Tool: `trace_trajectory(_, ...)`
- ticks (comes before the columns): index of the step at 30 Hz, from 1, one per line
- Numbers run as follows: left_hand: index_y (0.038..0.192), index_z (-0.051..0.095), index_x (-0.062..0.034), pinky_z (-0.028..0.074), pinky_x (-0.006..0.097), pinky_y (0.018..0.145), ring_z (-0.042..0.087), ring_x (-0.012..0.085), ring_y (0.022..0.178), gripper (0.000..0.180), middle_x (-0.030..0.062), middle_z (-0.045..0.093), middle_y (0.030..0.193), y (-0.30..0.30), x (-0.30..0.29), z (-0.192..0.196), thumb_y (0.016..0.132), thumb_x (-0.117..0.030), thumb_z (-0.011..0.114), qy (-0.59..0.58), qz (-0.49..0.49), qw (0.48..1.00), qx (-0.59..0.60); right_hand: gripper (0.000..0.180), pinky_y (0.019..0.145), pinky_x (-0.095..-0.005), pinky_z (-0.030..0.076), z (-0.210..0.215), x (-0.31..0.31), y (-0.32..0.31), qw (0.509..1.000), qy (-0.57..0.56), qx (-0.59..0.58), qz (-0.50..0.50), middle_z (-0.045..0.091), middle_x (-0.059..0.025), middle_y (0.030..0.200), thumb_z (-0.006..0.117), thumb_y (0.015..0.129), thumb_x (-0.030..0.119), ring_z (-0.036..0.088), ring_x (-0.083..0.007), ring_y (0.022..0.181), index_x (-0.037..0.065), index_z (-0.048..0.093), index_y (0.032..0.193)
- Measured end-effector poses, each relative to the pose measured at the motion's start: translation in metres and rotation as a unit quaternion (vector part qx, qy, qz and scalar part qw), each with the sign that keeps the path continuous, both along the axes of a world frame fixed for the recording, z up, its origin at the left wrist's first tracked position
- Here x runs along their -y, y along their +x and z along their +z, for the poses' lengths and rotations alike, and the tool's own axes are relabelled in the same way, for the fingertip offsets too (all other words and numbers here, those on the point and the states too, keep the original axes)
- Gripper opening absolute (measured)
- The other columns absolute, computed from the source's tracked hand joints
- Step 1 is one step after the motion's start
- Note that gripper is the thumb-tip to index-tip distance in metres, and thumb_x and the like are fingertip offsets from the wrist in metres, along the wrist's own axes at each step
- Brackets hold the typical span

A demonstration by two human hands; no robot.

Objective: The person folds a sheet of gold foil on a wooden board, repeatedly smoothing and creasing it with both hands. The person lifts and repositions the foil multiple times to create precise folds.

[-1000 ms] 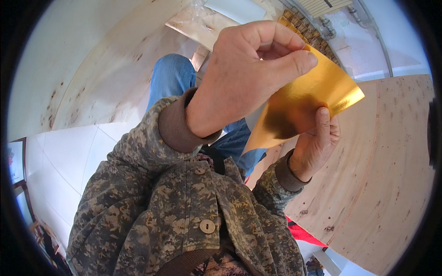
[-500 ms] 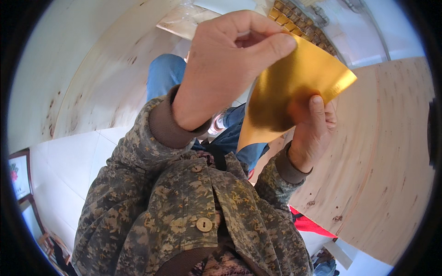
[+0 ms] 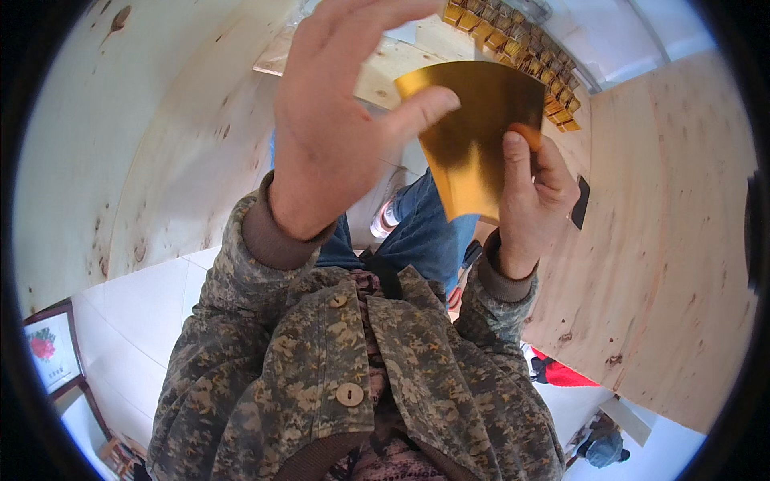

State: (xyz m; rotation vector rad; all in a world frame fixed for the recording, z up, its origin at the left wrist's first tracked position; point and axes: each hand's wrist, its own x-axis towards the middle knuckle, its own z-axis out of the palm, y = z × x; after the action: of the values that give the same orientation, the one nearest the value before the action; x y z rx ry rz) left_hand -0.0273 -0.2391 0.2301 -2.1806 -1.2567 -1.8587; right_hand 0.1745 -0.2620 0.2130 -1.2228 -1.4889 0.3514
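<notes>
A sheet of shiny gold paper (image 3: pixel 473 104) is held up in front of me, gently curved, its glossy face toward me. My right hand (image 3: pixel 537 180) pinches its right edge, thumb on the near side and fingers behind. My left hand (image 3: pixel 341 120) is raised left of the sheet with thumb and fingers spread. The left thumb overlaps the sheet's left edge in the picture; whether it touches the paper I cannot tell. The left fingertips are slightly blurred near the top edge.
Folded gold paper pieces (image 3: pixel 513 36) stand in rows at the far side. Pale wooden boards rise at the left (image 3: pixel 176 152) and the right (image 3: pixel 642 240). A small black object (image 3: pixel 581 202) lies by the right hand. Lower right shows red fabric (image 3: pixel 569 372); a framed flower picture (image 3: pixel 54 349) is lower left.
My left hand has let go of the sheet's top corner and moved left, its fingers opening. The sheet, still in my right hand, has turned and shifted a little left.
</notes>
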Motion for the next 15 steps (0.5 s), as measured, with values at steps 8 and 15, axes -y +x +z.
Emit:
trace_trajectory(8, 0.097, 0.075, -0.0166, 0.036, 0.049, 0.107, 0.062, 0.0240, 0.108, 0.023, 0.0020, 0.071, 0.098, 0.000, -0.006, 0.007, 0.075, -0.010, 0.076, 0.018, 0.025, 0.973, -0.230, 0.016, 0.065, -0.0383, 0.053, -0.001, -0.009, -0.006, 0.966, 0.086, 0.242, 0.004, 0.071, -0.0140, 0.083, 0.075, 0.079, 0.009, 0.067, -0.0321, 0.072, 0.005, 0.072, 0.094)
trace_trajectory(15, 0.093, 0.074, -0.0066, 0.048, 0.037, 0.093, 0.066, 0.0229, 0.096, 0.017, 0.0080, 0.071, 0.094, -0.033, -0.043, -0.029, 0.079, 0.003, 0.072, -0.058, -0.018, 0.990, -0.125, 0.018, 0.073, -0.0332, 0.055, -0.011, -0.021, 0.037, 0.944, -0.054, 0.321, -0.057, 0.073, -0.0131, 0.090, 0.074, 0.080, 0.006, 0.072, -0.0271, 0.081, 0.005, 0.073, 0.098)
